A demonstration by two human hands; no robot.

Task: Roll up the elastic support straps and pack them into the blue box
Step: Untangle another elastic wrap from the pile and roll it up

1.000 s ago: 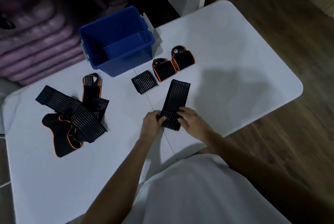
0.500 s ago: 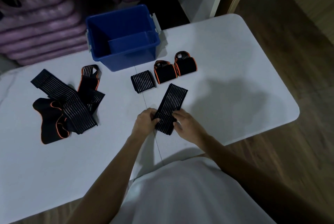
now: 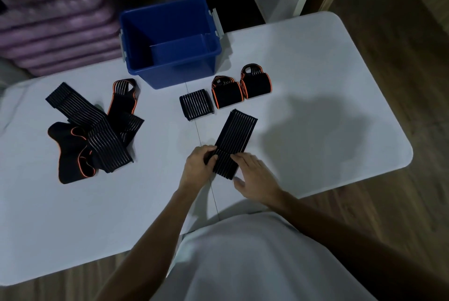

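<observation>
Gripping strap (image 3: 235, 140) end, left hand (image 3: 198, 167), right hand (image 3: 255, 175)

Bare forearms, bare hands (image 3: 228, 169), a plain white top (image 3: 255, 259).

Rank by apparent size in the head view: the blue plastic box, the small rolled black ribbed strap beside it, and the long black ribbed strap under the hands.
1. Blue plastic box
2. Long black ribbed strap
3. Small rolled black ribbed strap

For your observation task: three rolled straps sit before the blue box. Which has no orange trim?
The leftmost roll, plain black ribbed; the two rolls beside it have orange edging.
</observation>
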